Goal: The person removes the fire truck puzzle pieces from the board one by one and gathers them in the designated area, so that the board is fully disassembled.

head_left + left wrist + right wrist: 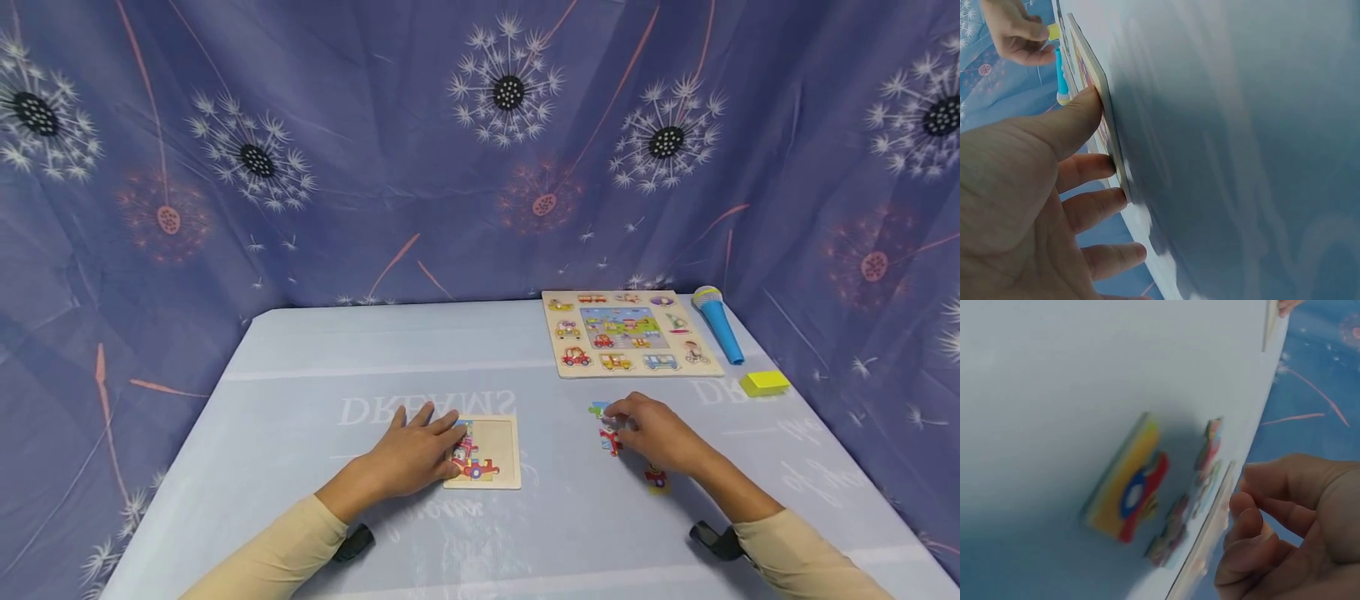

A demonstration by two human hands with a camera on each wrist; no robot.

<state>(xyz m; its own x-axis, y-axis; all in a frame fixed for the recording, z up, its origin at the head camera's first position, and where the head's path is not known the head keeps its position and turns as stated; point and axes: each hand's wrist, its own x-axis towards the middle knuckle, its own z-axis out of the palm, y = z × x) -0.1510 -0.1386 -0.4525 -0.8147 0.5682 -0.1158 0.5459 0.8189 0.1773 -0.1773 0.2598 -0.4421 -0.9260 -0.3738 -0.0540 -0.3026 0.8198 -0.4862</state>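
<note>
My left hand (415, 452) rests on the left side of a small square wooden puzzle board (508, 454), fingers spread. In the left wrist view its thumb (1075, 119) lies on the board's face and fingertips touch its edge. Pieces with a red vehicle (480, 468) fill the board's left and lower part; the upper right is bare wood. My right hand (660, 429) is over loose puzzle pieces (611, 442), its fingers loosely bent with nothing visible between them. A yellow piece with a blue wheel (1125, 500) lies nearest the right wrist camera, blurred.
A larger wooden vehicle puzzle (566, 364) lies at the back right of the table. Beside it are a blue toy microphone (722, 329) and a yellow block (765, 383). A patterned blue curtain (390, 150) hangs behind the table.
</note>
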